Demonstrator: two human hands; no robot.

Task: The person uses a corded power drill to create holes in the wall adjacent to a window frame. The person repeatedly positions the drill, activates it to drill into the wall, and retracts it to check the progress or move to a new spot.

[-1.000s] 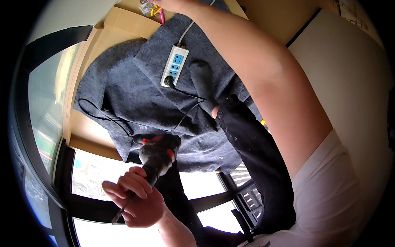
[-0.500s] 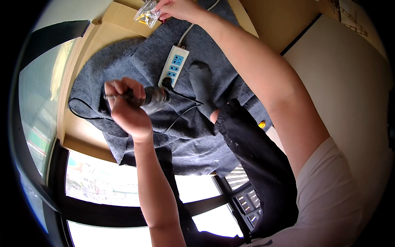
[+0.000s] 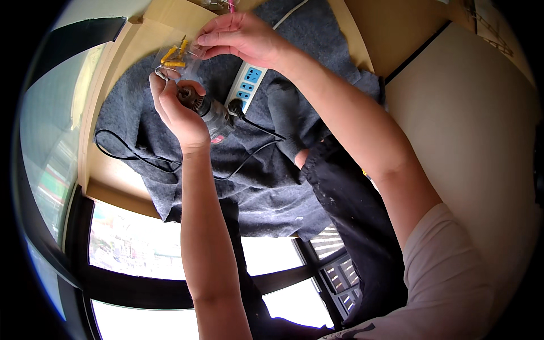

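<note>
My left hand (image 3: pixel 177 110) grips a corded power drill (image 3: pixel 205 111) by its grey body, the chuck end turned toward my palm. A black cord (image 3: pixel 141 158) runs from the drill across a dark grey felt cloth (image 3: pixel 266 187). Just above, my right hand (image 3: pixel 241 38) pinches a small clear plastic bag (image 3: pixel 175 59) holding yellow wall plugs. The bag hangs close over the drill and my left fingers. A white power strip (image 3: pixel 245 89) with blue sockets lies on the cloth under my right wrist.
The cloth covers a wooden board (image 3: pixel 150 31) near a window frame (image 3: pixel 73 238). My black trouser leg (image 3: pixel 351 209) and a dark sock (image 3: pixel 286 116) rest on the cloth. A pale wall (image 3: pixel 481 136) stands at the right.
My left hand has raised the drill from low near the window up to the bag. My right hand has brought the bag of plugs down toward it.
</note>
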